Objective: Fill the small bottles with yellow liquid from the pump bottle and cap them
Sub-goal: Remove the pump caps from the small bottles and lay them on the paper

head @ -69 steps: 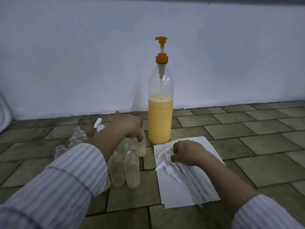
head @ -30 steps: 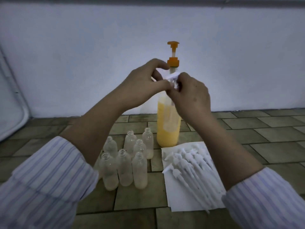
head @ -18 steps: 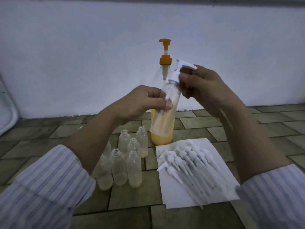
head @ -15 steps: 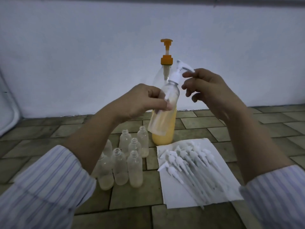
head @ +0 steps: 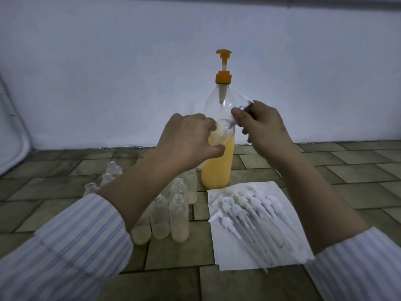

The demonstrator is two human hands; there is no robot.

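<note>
The left hand [head: 191, 142] is covering most of the held small bottle [head: 221, 135]; its forearm is hiding several standing bottles [head: 112, 170]; both sleeves [head: 65, 253] are running off the bottom edge.

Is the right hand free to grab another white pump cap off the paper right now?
Probably not yet: the right hand pinches a pump cap on the small bottle. The path to the pile of caps looks open.

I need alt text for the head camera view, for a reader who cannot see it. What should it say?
The left hand holds a small bottle while the right hand pinches a white pump cap at its neck, in front of a large pump bottle of yellow liquid. Uncapped small bottles stand on the tiled floor, beside white caps on paper.
</note>
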